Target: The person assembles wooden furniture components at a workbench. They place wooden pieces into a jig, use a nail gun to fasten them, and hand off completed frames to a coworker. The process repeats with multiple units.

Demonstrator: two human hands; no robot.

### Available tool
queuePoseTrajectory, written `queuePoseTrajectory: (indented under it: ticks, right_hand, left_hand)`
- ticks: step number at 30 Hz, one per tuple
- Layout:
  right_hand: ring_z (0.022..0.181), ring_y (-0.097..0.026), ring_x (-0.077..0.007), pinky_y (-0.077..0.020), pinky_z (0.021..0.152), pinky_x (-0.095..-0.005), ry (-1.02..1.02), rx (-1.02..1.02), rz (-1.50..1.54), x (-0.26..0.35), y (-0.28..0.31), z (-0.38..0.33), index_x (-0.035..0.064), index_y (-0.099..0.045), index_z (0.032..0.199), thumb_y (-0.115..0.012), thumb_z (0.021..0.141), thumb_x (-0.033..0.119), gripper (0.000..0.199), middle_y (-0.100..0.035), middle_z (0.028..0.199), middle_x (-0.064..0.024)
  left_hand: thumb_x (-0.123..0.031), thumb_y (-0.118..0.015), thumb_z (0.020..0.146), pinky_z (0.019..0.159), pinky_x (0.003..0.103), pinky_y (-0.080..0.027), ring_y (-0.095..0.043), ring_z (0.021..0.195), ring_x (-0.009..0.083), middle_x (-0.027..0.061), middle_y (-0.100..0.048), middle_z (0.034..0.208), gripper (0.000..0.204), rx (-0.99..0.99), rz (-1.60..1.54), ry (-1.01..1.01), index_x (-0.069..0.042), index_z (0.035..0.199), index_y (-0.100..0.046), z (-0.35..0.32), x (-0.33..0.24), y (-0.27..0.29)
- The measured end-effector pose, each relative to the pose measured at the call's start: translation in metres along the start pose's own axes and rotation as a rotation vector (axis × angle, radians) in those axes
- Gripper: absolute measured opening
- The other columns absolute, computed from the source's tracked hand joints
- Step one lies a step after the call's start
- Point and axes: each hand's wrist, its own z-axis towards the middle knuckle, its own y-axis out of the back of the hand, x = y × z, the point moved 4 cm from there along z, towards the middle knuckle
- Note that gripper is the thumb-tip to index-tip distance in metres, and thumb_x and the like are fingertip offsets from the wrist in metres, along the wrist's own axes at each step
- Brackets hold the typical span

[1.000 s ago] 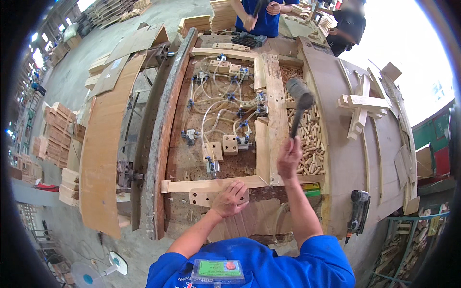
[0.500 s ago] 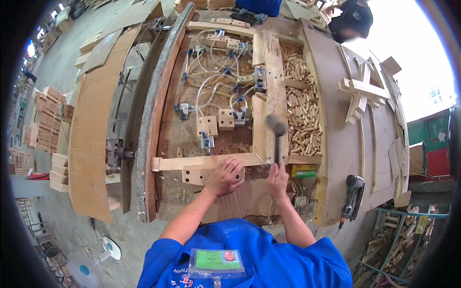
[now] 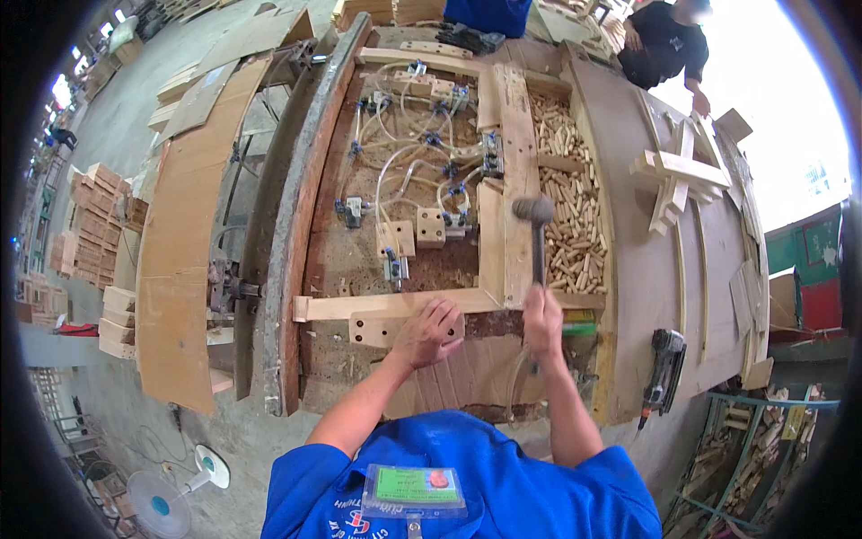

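Note:
My right hand point(image 3: 542, 323) is closed around the handle of a mallet point(image 3: 533, 211). The dark, rounded head stands up beyond the fist, above the frame's right side. My left hand point(image 3: 427, 333) lies over the near wooden rail point(image 3: 386, 305) and the holed wooden block point(image 3: 367, 331) against it, fingers laid on the wood and thumb apart. The near rail meets an upright wooden rail point(image 3: 490, 238) at a corner left of the mallet. Inside the frame, clear air tubes point(image 3: 395, 166) link small pneumatic cylinders point(image 3: 352, 211) and wooden blocks point(image 3: 431, 227).
A trough of wooden dowels point(image 3: 570, 211) runs along the right. Beyond it, crossed wood pieces point(image 3: 680, 175) and a nail gun point(image 3: 663, 368) lie on a board. A metal beam point(image 3: 310, 207) borders the left. Another person point(image 3: 664, 45) stands at the far right, one arm reaching down.
My right hand and the mallet have moved right and slightly nearer the far side, with the head lifted. My left hand stays on the rail. The other person's arm now reaches toward the wood pieces.

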Motion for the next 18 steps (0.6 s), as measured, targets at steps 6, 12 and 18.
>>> queuePoseTrajectory:
  ticks: [6,12,18]
  right_hand:
    - [0.095,-0.070,-0.0432,-0.0531,0.086,-0.0505,0.140,-0.235,-0.309,0.024,0.002,0.085,-0.0006,-0.070,0.116,-0.060,0.105,0.034,0.038,-0.073,0.097,-0.0253]
    - [0.110,-0.068,-0.0485,-0.0519,0.094,-0.0566,0.081,-0.352,-0.529,0.004,-0.006,0.147,0.0052,-0.066,0.130,-0.060,0.101,0.026,0.036,-0.073,0.114,-0.0261]
    - [0.103,-0.072,-0.0444,-0.0557,0.086,-0.0528,0.123,-0.227,-0.435,0.008,-0.055,0.146,0.0075,-0.066,0.126,-0.071,0.093,0.033,0.042,-0.075,0.107,-0.0235]
  left_hand:
    - [-0.037,-0.084,0.082,0.116,0.049,-0.045,-0.054,0.137,0.0362,0.0155,-0.058,0.140,0.071,-0.002,0.052,-0.018,-0.004,0.139,-0.057,0.001,-0.001,0.001]
    - [-0.046,-0.080,0.086,0.116,0.049,-0.045,-0.056,0.135,0.0352,0.0152,-0.062,0.141,0.069,0.022,0.080,-0.026,-0.005,0.139,-0.061,0.010,-0.010,-0.002]
    - [-0.044,-0.076,0.090,0.117,0.048,-0.045,-0.057,0.134,0.0376,0.0190,-0.062,0.139,0.066,0.051,0.052,0.059,0.000,0.138,-0.061,-0.008,0.000,0.007]
